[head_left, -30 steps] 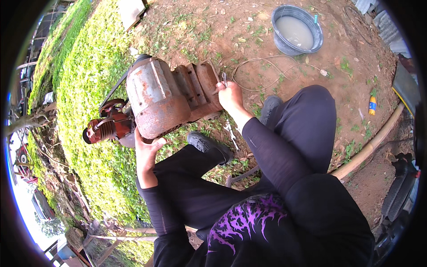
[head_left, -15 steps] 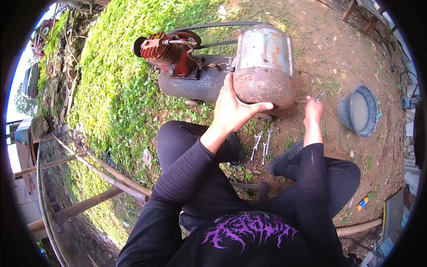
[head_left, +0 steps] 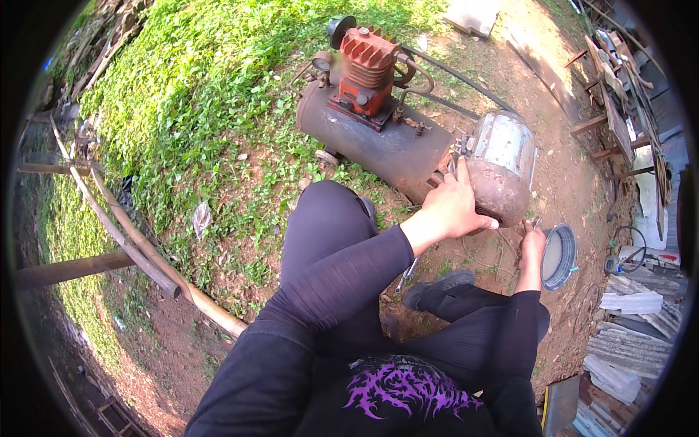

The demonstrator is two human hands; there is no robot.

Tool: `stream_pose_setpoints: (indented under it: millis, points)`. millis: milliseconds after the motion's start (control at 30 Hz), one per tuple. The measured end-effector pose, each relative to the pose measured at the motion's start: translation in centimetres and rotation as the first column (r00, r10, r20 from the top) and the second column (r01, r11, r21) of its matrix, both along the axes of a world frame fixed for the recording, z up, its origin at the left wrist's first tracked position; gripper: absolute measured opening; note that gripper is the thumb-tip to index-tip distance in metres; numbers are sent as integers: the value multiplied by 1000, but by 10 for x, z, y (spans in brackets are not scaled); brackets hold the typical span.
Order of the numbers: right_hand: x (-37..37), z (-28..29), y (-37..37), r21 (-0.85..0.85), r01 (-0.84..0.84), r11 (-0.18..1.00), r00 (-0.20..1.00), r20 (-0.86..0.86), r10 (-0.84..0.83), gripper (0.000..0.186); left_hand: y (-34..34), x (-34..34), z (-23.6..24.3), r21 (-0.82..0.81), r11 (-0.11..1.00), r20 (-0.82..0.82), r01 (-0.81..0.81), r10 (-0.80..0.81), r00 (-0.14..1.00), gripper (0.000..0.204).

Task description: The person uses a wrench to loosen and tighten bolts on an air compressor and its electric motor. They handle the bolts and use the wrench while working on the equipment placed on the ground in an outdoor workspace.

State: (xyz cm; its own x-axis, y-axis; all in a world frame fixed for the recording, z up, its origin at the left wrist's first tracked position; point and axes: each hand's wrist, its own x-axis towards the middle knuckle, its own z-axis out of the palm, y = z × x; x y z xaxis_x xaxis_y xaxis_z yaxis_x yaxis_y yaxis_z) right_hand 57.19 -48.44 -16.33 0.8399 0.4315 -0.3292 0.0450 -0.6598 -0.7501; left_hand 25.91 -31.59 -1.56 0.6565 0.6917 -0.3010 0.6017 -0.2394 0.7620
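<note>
An old air compressor stands before me, with a dark tank (head_left: 371, 149), a red finned pump head (head_left: 364, 65) and a rusty, silver-topped motor (head_left: 502, 164). My left hand (head_left: 450, 207) rests against the motor's near left side, fingers stretched toward the mounting bracket and thumb spread along the lower edge. Low at the motor's right, my right hand (head_left: 533, 246) is closed around a small wrench (head_left: 537, 221), only its metal end showing. Another wrench (head_left: 408, 275) lies on the ground by my left forearm, partly hidden.
A drive belt (head_left: 466, 81) runs from pump to motor. Just right of my right hand stands a dark bucket (head_left: 559, 258) of cloudy liquid. Bamboo poles (head_left: 145, 247) lie at left; corrugated sheets (head_left: 622, 346) and a wooden bench (head_left: 611, 124) stand at right.
The view has turned, bringing the compressor to a slant and the motor further right. My left hand's fingers now lie by the motor's bracket. The ground wrenches are mostly covered by my arm.
</note>
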Motion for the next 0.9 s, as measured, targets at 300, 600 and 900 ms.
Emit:
stream_pose_setpoints:
  millis: [300, 600, 900]
  points:
    - [-116, 133, 52, 180, -277, 944, 800, 588, 123, 43, 24, -101, 82, -65, 910, 4, 409, -410, 912, 49]
    - [-187, 139, 140, -308, -81, 948, 554, 776, 300, 88, 180, -231, -91, 158, 785, 229, -599, 561, 795, 46]
    - [-180, 124, 126, -49, -208, 977, 553, 818, 159, 70, 232, -180, -159, 392, 636, 359, -665, 560, 747, 29]
